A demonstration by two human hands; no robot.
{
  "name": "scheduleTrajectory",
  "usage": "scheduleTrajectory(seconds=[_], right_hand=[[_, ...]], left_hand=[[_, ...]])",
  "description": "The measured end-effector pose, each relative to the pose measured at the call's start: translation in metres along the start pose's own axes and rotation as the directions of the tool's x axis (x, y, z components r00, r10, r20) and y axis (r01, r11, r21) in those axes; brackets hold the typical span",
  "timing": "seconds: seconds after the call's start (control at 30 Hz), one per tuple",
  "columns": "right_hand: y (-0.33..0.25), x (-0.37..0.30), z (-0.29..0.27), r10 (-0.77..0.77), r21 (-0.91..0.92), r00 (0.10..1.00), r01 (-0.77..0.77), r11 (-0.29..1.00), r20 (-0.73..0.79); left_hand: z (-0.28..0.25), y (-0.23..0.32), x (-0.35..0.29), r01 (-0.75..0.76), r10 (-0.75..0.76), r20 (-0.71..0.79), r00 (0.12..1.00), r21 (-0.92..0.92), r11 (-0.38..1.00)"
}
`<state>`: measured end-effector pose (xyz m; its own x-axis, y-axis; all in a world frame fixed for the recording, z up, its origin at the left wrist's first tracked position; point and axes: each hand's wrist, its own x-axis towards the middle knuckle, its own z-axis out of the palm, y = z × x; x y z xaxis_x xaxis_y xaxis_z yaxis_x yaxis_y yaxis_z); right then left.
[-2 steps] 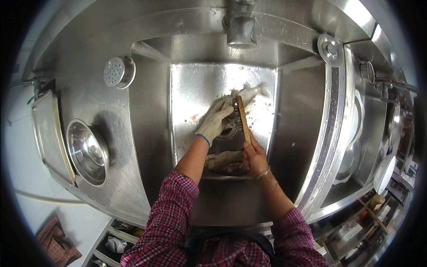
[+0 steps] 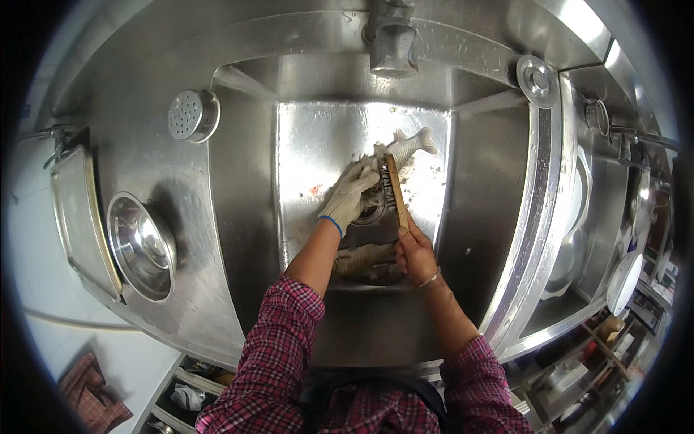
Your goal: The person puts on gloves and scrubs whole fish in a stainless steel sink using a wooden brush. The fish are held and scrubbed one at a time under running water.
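My left hand (image 2: 352,191), in a white knit glove with a blue cuff edge, is closed on a scaly fish (image 2: 408,149) in the steel sink (image 2: 303,137). The fish's tail points to the far right; its front part is hidden under the glove. In my bare right hand (image 2: 416,254) is the near end of a wooden-handled wire brush (image 2: 397,189). Its dark bristles face left, close against the fish beside the glove. A second fish (image 2: 361,259) lies nearer me in the sink, partly hidden by my right hand. The drain (image 2: 370,214) shows between the two fish.
The faucet (image 2: 394,50) overhangs the sink's far edge. On the left counter stand a perforated metal shaker (image 2: 194,117), a steel bowl (image 2: 142,246) and a tray (image 2: 85,220). A metal lid (image 2: 537,81) sits at the far right, and plates (image 2: 575,210) fill the right basin.
The brush and my right hand have shifted very slightly, and the fish's tail has turned a little. My left hand keeps its place on the fish.
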<state>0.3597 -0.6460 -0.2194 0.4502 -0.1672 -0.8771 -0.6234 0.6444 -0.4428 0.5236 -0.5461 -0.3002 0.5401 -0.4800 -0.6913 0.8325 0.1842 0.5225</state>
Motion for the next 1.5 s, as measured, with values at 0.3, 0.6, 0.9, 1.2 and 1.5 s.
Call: scheduleTrajectory(seconds=[0.3, 0.6, 0.9, 1.2, 1.5], right_hand=[[0.023, 0.039, -0.043, -0.435, -0.668, 0.9, 0.34, 0.662, 0.026], [0.019, 0.067, -0.015, -0.676, -0.893, 0.735, 0.267, 0.361, -0.053], [0.044, 0.026, -0.017, -0.485, -0.949, 0.873, 0.103, 0.297, -0.057], [-0.004, 0.075, -0.019, -0.59, -0.917, 0.805, 0.189, 0.352, -0.061], [0.047, 0.018, 0.006, -0.635, -0.853, 0.767, 0.387, 0.35, 0.088]], left_hand=[[-0.006, -0.025, 0.027, -0.009, 0.075, -0.148, 0.986, 0.404, 0.915], [-0.007, -0.043, 0.02, -0.054, 0.113, -0.156, 0.981, 0.341, 0.939], [0.011, -0.039, 0.006, -0.055, 0.118, -0.165, 0.979, 0.347, 0.936], [0.0, -0.038, 0.011, -0.068, 0.152, -0.14, 0.978, 0.476, 0.877], [-0.019, -0.054, 0.022, -0.062, 0.105, -0.171, 0.98, 0.236, 0.97]])
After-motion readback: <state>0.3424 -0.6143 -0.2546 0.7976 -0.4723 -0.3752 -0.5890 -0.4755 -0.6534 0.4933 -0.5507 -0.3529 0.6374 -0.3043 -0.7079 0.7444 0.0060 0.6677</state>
